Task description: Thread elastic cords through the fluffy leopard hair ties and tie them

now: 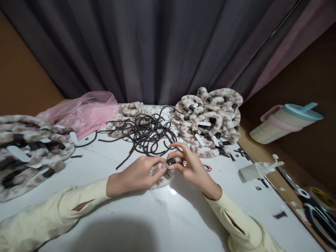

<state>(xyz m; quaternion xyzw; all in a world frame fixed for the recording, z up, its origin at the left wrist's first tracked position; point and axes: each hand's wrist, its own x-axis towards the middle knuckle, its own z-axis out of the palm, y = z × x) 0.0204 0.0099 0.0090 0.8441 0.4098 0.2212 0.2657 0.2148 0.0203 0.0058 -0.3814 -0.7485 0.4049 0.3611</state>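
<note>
A fluffy white-and-brown spotted ring (166, 180) is held just above the white tabletop in front of me. My left hand (138, 175) has its fingers closed round the ring's left side. On the ring's upper right, a dark cord wrapping (172, 161) shows between the hands. My right hand (193, 169) pinches at this wrapping with thumb and fingertips, its upper fingers bent over it. Just beyond the hands lies a tangled heap of dark cords (147, 131). The part of the ring under my left fingers is hidden.
Fluffy rings with white tags are piled at back right (210, 122) and left (31, 154). A pink plastic bag (89, 108) lies behind. On the right are a small white squeeze bottle (253, 171), scissors (315, 213), a lidded tumbler (283, 122) and dark scraps.
</note>
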